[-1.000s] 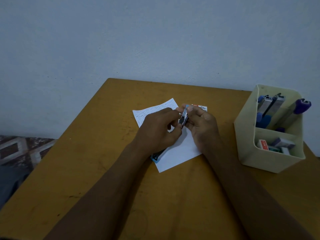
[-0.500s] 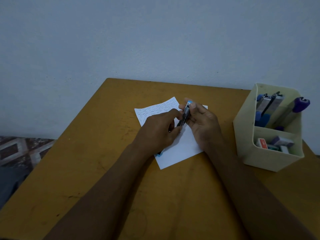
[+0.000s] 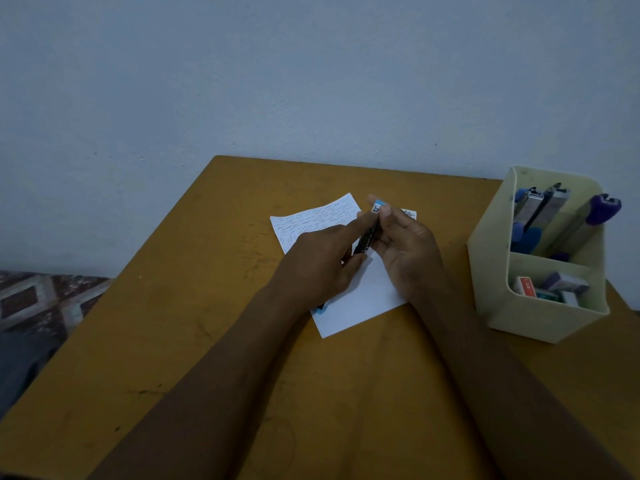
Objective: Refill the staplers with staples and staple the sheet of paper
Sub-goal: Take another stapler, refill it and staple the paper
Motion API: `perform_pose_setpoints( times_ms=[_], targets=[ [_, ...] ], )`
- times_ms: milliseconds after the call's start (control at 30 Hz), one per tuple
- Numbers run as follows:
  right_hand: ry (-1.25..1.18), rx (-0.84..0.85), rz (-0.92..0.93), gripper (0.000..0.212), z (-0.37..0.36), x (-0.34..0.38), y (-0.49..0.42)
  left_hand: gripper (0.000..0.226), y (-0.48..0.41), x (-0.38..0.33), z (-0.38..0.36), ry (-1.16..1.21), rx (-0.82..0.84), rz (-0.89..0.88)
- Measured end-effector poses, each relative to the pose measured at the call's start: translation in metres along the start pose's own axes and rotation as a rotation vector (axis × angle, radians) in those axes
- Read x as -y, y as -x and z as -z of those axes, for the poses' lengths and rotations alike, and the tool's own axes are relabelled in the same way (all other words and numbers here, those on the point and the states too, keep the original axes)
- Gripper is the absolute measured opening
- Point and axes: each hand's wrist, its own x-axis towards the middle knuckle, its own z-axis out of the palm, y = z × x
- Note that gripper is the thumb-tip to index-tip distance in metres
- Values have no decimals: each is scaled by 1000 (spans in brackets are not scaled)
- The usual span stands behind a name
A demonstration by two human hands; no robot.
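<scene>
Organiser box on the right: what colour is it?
Pale cream, plain; the organiser box shows best in the head view.

Dim light, plain pale blue-grey wall, ochre wooden table, patterned floor tiles at left

The left hand and right hand cover most of the stapler and the middle of the sheet of paper. A blue object under the left wrist is almost wholly hidden.
</scene>
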Motion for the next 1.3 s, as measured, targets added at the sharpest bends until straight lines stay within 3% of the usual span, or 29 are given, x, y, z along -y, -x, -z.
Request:
perform_pose_setpoints(
  times_ms=[167, 400, 700, 1167, 1300],
  targets=[
    [-42, -21, -11, 26, 0, 0, -1, 58, 0, 2, -3, -48, -1, -41],
    [-24, -63, -37, 25, 3, -3, -5, 35, 0, 2, -5, -17, -30, -35],
    [-34, -27, -12, 25, 0, -1, -1, 56, 0, -3, -1, -1, 2, 34],
    [44, -69, -17, 24, 4, -7, -6, 32, 0, 1, -5, 20, 27, 56],
    [62, -51, -3, 32, 4, -6, -5, 37, 0, 0, -3, 39, 41, 94]
  ],
)
